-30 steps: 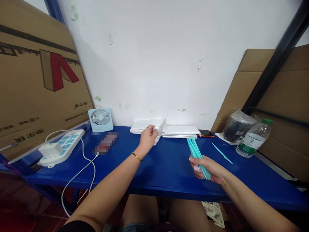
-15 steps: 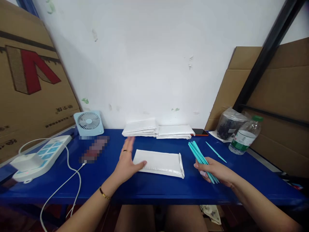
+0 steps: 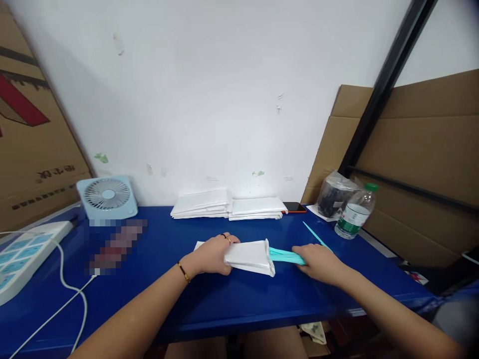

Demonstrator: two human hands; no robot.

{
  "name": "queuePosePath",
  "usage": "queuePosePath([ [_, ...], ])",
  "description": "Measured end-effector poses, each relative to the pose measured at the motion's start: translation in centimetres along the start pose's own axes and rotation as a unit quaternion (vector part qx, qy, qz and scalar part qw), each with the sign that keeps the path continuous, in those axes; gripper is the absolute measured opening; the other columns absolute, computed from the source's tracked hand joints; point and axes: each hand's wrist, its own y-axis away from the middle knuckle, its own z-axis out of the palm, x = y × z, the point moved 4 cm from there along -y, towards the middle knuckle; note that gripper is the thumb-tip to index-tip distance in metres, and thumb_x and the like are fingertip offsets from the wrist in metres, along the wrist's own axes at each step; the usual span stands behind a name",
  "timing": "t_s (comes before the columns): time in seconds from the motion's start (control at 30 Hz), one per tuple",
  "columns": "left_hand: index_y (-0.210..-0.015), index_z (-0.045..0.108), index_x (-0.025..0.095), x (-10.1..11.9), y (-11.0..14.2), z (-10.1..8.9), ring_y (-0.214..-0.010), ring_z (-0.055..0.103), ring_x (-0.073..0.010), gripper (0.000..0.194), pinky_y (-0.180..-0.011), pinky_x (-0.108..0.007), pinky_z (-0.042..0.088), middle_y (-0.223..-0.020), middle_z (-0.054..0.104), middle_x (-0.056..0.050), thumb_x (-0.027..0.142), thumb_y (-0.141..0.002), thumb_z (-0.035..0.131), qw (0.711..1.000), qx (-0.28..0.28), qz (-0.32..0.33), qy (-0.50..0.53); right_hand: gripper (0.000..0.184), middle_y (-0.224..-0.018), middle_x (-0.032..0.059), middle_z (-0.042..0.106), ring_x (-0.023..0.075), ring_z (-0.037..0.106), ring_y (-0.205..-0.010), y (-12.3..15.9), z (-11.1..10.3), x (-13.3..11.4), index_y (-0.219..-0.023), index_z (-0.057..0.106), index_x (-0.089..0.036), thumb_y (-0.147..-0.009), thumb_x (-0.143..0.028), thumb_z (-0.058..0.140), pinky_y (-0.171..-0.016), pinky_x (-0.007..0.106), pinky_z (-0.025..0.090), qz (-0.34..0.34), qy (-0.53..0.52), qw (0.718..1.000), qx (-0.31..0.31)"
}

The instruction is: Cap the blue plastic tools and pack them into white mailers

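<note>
My left hand (image 3: 215, 254) is closed across the middle of a white padded envelope (image 3: 249, 255) on the blue table. My right hand (image 3: 318, 262) is wrapped round a bundle of thin turquoise plastic sticks (image 3: 286, 256). Their far ends are at the envelope's right-hand opening; how deep they reach inside is hidden. One loose turquoise stick (image 3: 314, 233) lies on the table just behind my right hand.
Stacked white envelopes (image 3: 202, 203) lie against the wall, with a phone (image 3: 295, 207) beside them. At right stand a water bottle (image 3: 355, 212) and a bagged dark item (image 3: 331, 199). A fan (image 3: 108, 196), power strip (image 3: 32, 254) and white cable (image 3: 62, 271) are at left.
My left hand has come down and gripped the envelope. My right hand has moved the stick bundle left, turning it level against the envelope's opening. The view has shifted to the right.
</note>
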Motion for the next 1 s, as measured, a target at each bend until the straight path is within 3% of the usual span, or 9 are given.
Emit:
queuePosePath([
  [0.13,-0.114,0.048,0.021,0.1,0.6,-0.6,-0.093,0.055,-0.0222,0.059,-0.079,-0.028,0.043,-0.106,0.055,-0.004,0.022,-0.056,0.061,0.997,0.048,-0.004,0.061,0.015,-0.084,0.0102,0.067,0.0267,0.064,-0.075,-0.6,-0.3,-0.7,-0.089,0.057,-0.019,-0.076,-0.02,0.049,-0.059,0.03,0.037,-0.004,0.037,0.999,0.001],
  [0.23,-0.114,0.048,0.022,0.4,0.6,-0.6,-0.093,0.055,-0.0234,0.06,-0.079,-0.029,0.043,-0.107,0.055,-0.004,0.022,-0.055,0.062,0.996,0.053,-0.008,0.071,0.016,-0.085,0.0105,0.067,0.0273,0.064,-0.076,-1.0,-1.1,-1.6,-0.09,0.057,-0.018,-0.075,-0.019,0.051,-0.06,0.03,0.038,-0.005,0.051,0.999,0.005],
  [0.43,-0.116,0.047,0.022,1.5,-0.2,0.1,-0.094,0.055,-0.0237,0.062,-0.081,-0.031,0.041,-0.108,0.055,-0.006,0.021,-0.056,0.062,0.995,0.075,-0.007,0.063,0.02,-0.087,0.0151,0.067,0.0295,0.064,-0.077,-2.6,-4.1,-5.6,-0.093,0.06,-0.015,-0.074,-0.019,0.055,-0.064,0.035,0.044,-0.052,0.085,0.995,0.002],
  [0.63,-0.11,0.051,0.025,1.2,-0.7,-0.1,-0.085,0.058,-0.0232,0.057,-0.068,-0.027,0.042,-0.095,0.062,-0.001,0.029,-0.056,0.069,0.982,0.118,-0.046,0.14,0.033,-0.086,0.017,0.067,0.0302,0.064,-0.076,-4.8,-10.5,-9.0,-0.088,0.066,-0.01,-0.056,-0.017,0.071,-0.06,0.033,0.045,-0.087,0.12,0.988,-0.047],
  [0.77,-0.109,0.05,0.022,0.6,-1.5,-1.5,-0.077,0.058,-0.0183,0.052,-0.064,-0.025,0.043,-0.089,0.062,-0.001,0.025,-0.06,0.068,0.945,0.195,-0.059,0.256,0.037,-0.079,0.012,0.066,0.0266,0.062,-0.069,-6.4,-16.0,-9.4,-0.084,0.068,-0.012,-0.048,-0.018,0.077,-0.057,0.032,0.043,-0.093,0.11,0.987,-0.066],
  [0.9,-0.111,0.048,0.019,0.5,-2.1,-2.5,-0.086,0.057,-0.0189,0.052,-0.074,-0.027,0.045,-0.099,0.06,-0.004,0.026,-0.063,0.069,0.893,0.277,-0.043,0.352,0.042,-0.07,0.0013,0.063,0.0166,0.058,-0.061,-8.0,-21.5,-9.0,-0.082,0.068,-0.018,-0.041,-0.018,0.08,-0.057,0.027,0.04,-0.148,0.001,0.989,0.016],
  [1.0,-0.112,0.047,0.019,0.5,-2.2,-2.5,-0.089,0.057,-0.0195,0.054,-0.077,-0.029,0.045,-0.102,0.059,-0.005,0.026,-0.064,0.069,0.869,0.296,-0.029,0.395,0.041,-0.071,-0.001,0.062,0.0143,0.056,-0.061,-8.5,-23.6,-9.0,-0.081,0.068,-0.018,-0.044,-0.026,0.081,-0.06,0.026,0.039,-0.211,-0.092,0.973,0.009],
])
